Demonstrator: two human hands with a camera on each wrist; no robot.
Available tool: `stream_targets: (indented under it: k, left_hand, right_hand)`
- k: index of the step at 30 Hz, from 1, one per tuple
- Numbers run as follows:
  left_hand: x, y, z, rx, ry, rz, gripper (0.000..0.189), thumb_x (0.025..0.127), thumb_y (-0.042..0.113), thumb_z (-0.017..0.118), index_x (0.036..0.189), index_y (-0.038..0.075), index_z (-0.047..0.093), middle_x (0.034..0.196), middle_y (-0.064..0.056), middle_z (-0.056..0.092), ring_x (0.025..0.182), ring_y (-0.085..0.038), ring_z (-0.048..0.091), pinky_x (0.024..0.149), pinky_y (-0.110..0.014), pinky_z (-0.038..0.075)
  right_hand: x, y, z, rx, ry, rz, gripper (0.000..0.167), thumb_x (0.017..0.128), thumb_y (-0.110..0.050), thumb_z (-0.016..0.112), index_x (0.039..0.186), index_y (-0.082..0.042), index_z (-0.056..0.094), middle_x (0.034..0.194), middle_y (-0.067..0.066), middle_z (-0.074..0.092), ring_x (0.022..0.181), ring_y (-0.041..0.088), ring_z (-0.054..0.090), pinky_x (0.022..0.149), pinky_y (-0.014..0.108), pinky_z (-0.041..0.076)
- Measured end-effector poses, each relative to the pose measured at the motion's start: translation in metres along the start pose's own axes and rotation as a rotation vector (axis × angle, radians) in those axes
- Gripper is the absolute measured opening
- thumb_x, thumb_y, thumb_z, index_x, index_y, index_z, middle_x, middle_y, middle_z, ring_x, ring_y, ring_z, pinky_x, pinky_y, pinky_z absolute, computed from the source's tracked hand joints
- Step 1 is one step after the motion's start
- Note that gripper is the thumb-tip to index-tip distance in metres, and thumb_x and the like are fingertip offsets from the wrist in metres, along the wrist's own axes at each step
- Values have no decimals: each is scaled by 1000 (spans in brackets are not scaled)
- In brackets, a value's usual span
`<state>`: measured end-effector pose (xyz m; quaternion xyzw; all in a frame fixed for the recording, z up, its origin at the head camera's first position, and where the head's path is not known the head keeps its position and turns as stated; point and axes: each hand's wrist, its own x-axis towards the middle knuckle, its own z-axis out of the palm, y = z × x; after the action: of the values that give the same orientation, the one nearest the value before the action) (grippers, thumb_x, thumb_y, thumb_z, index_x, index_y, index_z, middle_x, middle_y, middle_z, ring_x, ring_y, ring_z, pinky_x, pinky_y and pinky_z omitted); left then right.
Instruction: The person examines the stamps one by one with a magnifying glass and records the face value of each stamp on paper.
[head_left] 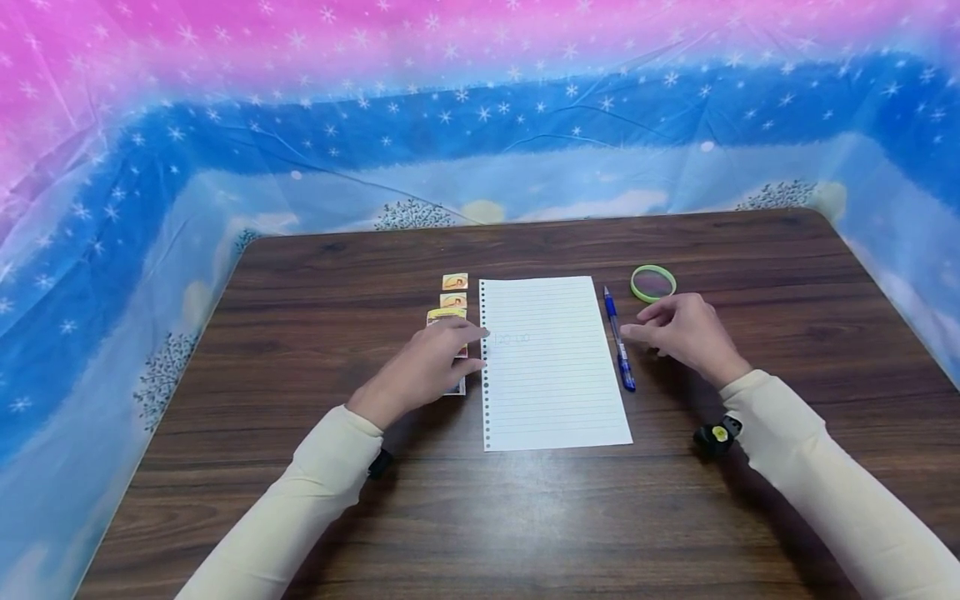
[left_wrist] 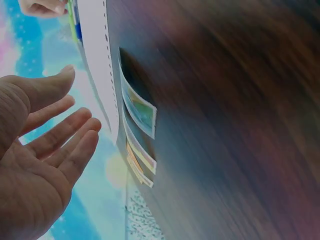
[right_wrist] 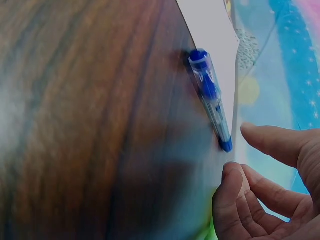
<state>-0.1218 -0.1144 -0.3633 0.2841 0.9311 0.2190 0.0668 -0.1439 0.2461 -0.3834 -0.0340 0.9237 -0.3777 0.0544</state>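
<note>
A lined sheet of paper (head_left: 551,375) with punched holes along its left edge lies on the table, faint writing near its upper left. My left hand (head_left: 431,358) hovers over the small printed cards (head_left: 447,315), its fingertips by the sheet's left edge. In the left wrist view that hand (left_wrist: 50,135) has its fingers extended and grips nothing. Right of the sheet lies a blue capped pen (head_left: 619,337). My right hand (head_left: 690,333) is just right of the pen, thumb and fingers apart, holding nothing; in the right wrist view a gap separates it from the pen (right_wrist: 210,97).
A green-rimmed ring (head_left: 653,283) with a dark middle lies beyond the right hand. Smaller picture stickers (head_left: 455,282) lie in a column left of the sheet. Snowflake-patterned cloth (head_left: 480,108) surrounds the brown wooden table (head_left: 315,275) at the back and sides.
</note>
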Motion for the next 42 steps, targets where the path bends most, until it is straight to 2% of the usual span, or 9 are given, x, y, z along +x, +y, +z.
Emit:
stream_targets:
  k: [5,12,19,26,32,35,42]
  left_hand:
    - [2,7,4,2,-27,33,42,99,16,68,138,1,61,134,-15,62,125,-28,57,101,-42,49]
    - [6,17,10,-8,-84,83,45,98,18,69,139,1,60,139,-15,58,132,-27,53,107,-41,45]
    - [13,30,16,34,-141,112,51,98,24,70,143,5,57,144,-14,55,136,-26,49,110,-39,42]
    - [17,39,22,37,-197,145,53,96,25,73,143,4,57,148,-15,52,139,-27,46,114,-40,38]
    - [18,42,29,66,-265,169,56,95,27,74,143,6,57,155,-15,44,147,-29,36,118,-39,31]
    - [18,42,32,69,-302,161,57,95,27,74,145,7,56,159,-13,39,150,-28,29,120,-39,27]
    - [18,42,34,79,-316,158,57,92,28,77,143,8,58,157,-13,41,148,-28,33,119,-39,29]
  right_hand:
    - [1,-1,7,-19,-27,-1,42,88,-37,80,106,0,72,85,10,70,66,20,65,59,34,51]
    - [2,-6,12,-50,-25,-6,38,87,-36,81,99,-1,73,81,8,70,62,20,65,58,35,52]
    - [2,-7,16,-66,-36,-7,37,86,-34,82,96,0,73,79,8,69,61,18,64,56,34,51]
    - [4,-8,17,-64,-55,14,36,85,-33,82,93,0,71,76,7,66,62,19,62,55,33,50]
    - [4,-8,18,-65,-50,15,32,87,-29,81,93,1,72,78,9,67,60,18,62,55,33,51]
    - [4,-8,17,-70,-48,17,30,88,-27,80,94,1,72,79,9,68,59,18,63,55,34,52]
    - [5,-8,16,-85,-55,27,26,91,-24,75,92,2,72,78,9,69,60,17,65,57,33,53]
